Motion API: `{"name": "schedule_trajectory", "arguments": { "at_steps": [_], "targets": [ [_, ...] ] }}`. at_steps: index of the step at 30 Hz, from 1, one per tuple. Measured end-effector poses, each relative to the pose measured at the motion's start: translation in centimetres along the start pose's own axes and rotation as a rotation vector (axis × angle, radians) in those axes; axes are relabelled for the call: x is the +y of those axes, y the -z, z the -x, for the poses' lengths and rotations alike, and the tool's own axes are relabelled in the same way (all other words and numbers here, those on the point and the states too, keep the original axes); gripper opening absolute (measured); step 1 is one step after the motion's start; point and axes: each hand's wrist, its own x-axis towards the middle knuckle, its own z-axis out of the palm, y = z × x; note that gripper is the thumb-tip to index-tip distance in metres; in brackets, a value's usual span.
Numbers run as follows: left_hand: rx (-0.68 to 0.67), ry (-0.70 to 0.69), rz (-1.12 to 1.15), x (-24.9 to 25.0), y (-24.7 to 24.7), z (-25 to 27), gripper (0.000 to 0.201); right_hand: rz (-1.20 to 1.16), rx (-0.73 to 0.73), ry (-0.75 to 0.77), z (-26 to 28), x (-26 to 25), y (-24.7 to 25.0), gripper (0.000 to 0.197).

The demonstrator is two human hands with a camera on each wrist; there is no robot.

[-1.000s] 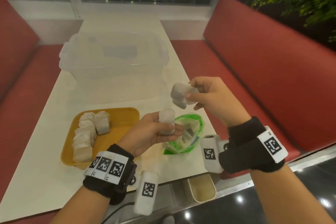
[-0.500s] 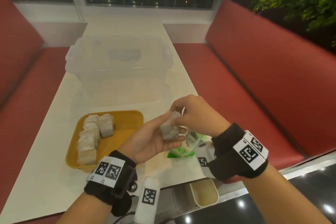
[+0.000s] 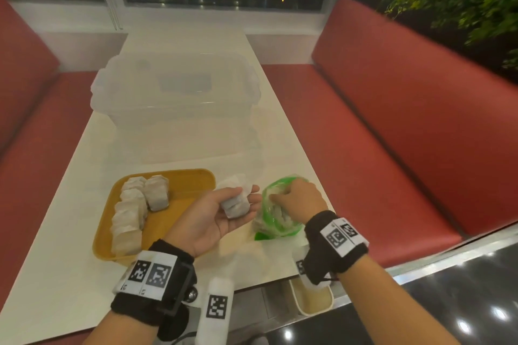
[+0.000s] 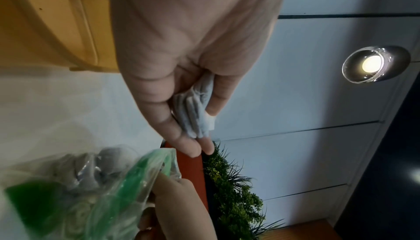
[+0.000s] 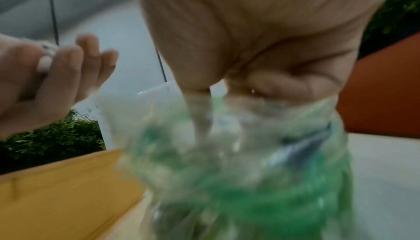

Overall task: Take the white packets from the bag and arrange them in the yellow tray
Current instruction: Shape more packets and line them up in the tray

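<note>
Now the right hand (image 3: 301, 199) has dropped into the bag (image 3: 276, 214), fingers hidden. At nine o'clock, the left hand (image 3: 215, 216) holds packets (image 3: 235, 204) loosely; they could slip before the tray (image 3: 193, 179).

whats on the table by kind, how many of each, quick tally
yellow tray: 1
clear plastic box: 1
green plastic bag: 1
white packets: too overlapped to count
total, leaving the packets out: 3
</note>
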Motion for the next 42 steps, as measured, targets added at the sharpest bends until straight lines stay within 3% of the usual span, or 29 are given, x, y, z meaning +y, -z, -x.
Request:
{"name": "schedule_trajectory", "arguments": {
  "at_steps": [6,10,14,16,21,23,26,28,32,36,39,42],
  "targets": [
    [0.039,0.017,-0.014,-0.5,0.1,0.1,0.027,-0.155,0.174,-0.006,0.5,-0.1,-0.8,0.014],
    [0.058,0.010,0.027,-0.2,0.6,0.2,0.028,-0.376,0.188,0.118,0.9,0.3,1.7,0.006],
    [0.080,0.009,0.072,0.1,0.5,0.1,0.029,-0.397,0.224,0.246,1.7,0.3,5.6,0.012],
    [0.090,0.014,0.086,0.3,0.2,-0.1,0.029,-0.427,0.155,0.329,2.9,-0.6,7.6,0.012],
    [0.002,0.024,0.127,0.6,-1.5,-0.5,0.036,-0.641,-0.320,0.512,6.9,-4.5,9.8,0.011],
    [-0.108,0.062,0.171,0.7,-2.3,-0.3,0.036,-0.542,-0.310,0.555,6.8,-5.3,9.0,0.011],
    [-0.198,0.123,0.244,0.8,-2.6,-0.1,0.050,-0.224,-0.105,0.596,5.1,-5.6,7.3,0.008],
    [-0.197,0.129,0.201,0.8,-2.3,-0.1,0.049,-0.141,-0.045,0.592,4.3,-5.4,6.6,0.008],
    [-0.126,0.105,0.072,0.3,-1.7,-0.4,0.035,-0.213,-0.030,0.578,3.7,-5.0,6.4,0.012],
    [-0.022,0.079,0.089,0.1,-0.9,-0.8,0.035,-0.240,0.100,0.316,1.9,-2.6,5.6,0.024],
    [0.029,0.053,0.137,0.3,-0.1,-0.8,0.026,-0.033,-0.038,0.105,0.2,-0.6,3.0,0.022],
    [0.038,0.022,0.144,0.6,0.3,-0.8,0.024,0.008,-0.105,0.046,-0.4,-0.4,0.4,0.022]
  ]
}}
